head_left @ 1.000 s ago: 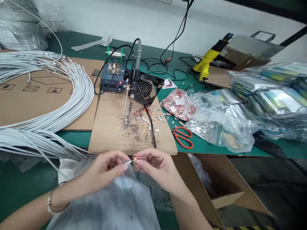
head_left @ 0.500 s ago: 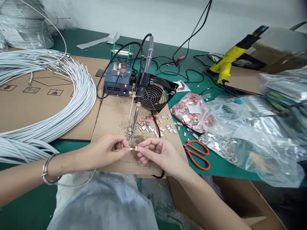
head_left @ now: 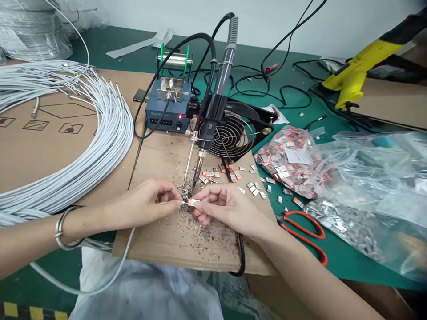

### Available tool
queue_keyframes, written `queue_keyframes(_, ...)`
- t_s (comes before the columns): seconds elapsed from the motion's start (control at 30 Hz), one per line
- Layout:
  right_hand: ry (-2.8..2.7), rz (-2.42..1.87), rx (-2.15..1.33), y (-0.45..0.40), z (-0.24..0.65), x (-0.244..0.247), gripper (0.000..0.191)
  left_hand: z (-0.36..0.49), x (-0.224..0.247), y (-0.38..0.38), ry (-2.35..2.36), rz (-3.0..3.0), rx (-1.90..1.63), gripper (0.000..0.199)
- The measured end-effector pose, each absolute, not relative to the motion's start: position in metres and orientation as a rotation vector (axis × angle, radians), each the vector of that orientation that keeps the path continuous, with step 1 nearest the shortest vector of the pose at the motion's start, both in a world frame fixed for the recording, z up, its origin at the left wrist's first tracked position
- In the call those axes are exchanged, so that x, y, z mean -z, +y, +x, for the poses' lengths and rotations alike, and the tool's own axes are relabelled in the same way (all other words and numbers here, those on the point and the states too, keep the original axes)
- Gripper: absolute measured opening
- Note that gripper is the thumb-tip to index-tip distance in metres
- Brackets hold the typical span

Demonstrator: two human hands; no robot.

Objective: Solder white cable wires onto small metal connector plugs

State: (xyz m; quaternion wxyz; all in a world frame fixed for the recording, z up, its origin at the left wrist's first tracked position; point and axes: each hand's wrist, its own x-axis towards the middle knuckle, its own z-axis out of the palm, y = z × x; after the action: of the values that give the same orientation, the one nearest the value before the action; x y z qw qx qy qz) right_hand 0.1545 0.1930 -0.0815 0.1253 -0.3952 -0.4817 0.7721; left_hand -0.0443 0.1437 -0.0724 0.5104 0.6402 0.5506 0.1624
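At the lower centre of the frame, between both hands, a small orange-and-white connector (head_left: 191, 202), long axis running roughly left to right, in line with the wire end at its left. Around its right end, the right hand (head_left: 227, 206), pinched narrow on it, so the nearer of the two; just left, the left hand (head_left: 151, 203), thumb and forefinger closed on the white cable (head_left: 86, 293), with a loop sagging toward the lower left. Just above the connector in the picture, slanting down toward it, the soldering iron (head_left: 218, 98); true gap to the tip hard to tell. Crowding that spot, a bent metal tube (head_left: 189, 164) left of the tip and loose metal pieces (head_left: 213, 174) to its right, all over a cardboard sheet (head_left: 156, 243). At right centre, on the green counter (head_left: 103, 42), orange-handled scissors (head_left: 304, 214) and a bag of connectors (head_left: 287, 160). At left, a thick cable bundle (head_left: 110, 151). Farther back, a black fan (head_left: 233, 135), a blue control box (head_left: 163, 120), and a solder spool (head_left: 175, 60); at upper right, a yellow-and-black tool (head_left: 360, 66).
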Motion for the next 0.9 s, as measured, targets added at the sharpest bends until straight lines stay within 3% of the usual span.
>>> queue_keyframes(0.27,-1.434,-1.050,-2.192,0.202,0.155,0.086,0.021,-0.047,0.070,0.156,1.336,1.642,-0.425,0.022)
queue_keyframes(0.9,-1.362,-1.024,-2.203,0.202,0.156,0.085,0.017,-0.047,0.066,0.157,1.322,1.694,-0.445,0.018)
